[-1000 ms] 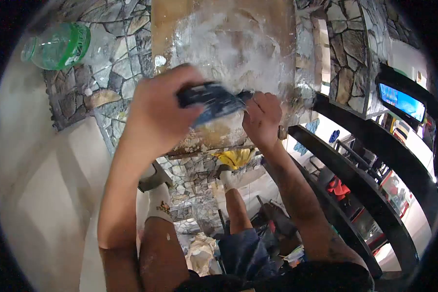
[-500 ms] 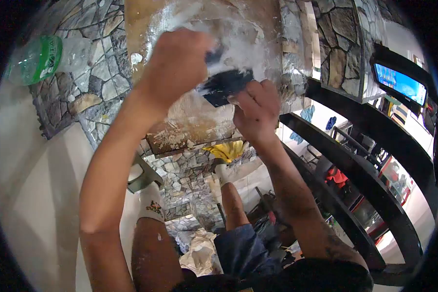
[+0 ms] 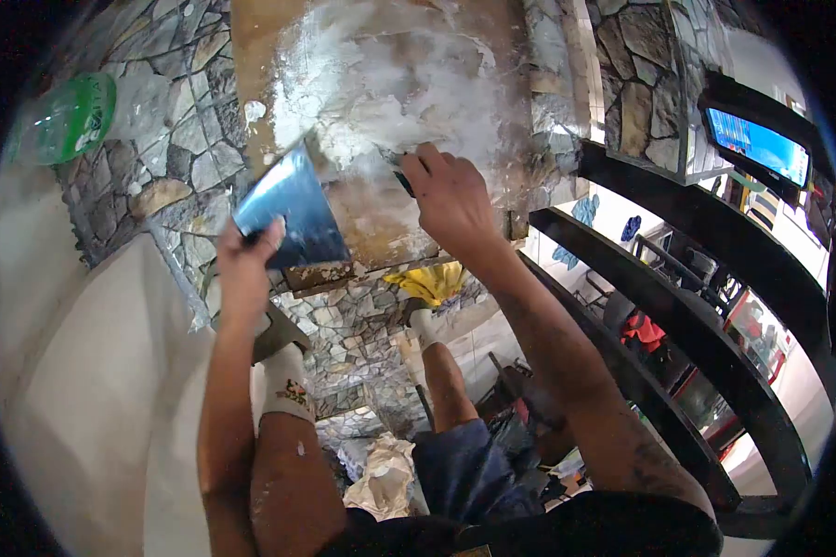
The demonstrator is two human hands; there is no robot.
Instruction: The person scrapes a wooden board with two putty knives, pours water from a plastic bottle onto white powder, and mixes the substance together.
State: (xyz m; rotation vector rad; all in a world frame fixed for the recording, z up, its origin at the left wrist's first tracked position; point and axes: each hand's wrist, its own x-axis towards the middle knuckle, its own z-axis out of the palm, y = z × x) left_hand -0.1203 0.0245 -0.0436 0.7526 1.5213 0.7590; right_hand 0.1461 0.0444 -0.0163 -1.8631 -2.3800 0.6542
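My left hand (image 3: pixel 244 278) is closed on a wide, shiny putty knife (image 3: pixel 299 213), thumb against the blade, at the lower left edge of a brown wooden board (image 3: pixel 372 227). White putty (image 3: pixel 381 88) is smeared thickly and unevenly across the board, with bare brown wood along its lower part. Over the right half of the board, my right hand (image 3: pixel 455 200) grips a dark scraper (image 3: pixel 402 178). That scraper is seen nearly edge-on, its tip close to the putty, and the fingers hide most of it.
A clear plastic bottle with a green label (image 3: pixel 91 116) lies at the left on stone-patterned tiles (image 3: pixel 195 130). Below the board is a yellow cloth (image 3: pixel 437 283) near one foot. Black curved rails (image 3: pixel 678 316) run down the right, beside a lit screen (image 3: pixel 760 144).
My left hand has moved down and left off the board's middle, and its wide blade now shows. The right hand has moved slightly up and left, turning its dark scraper edge-on.
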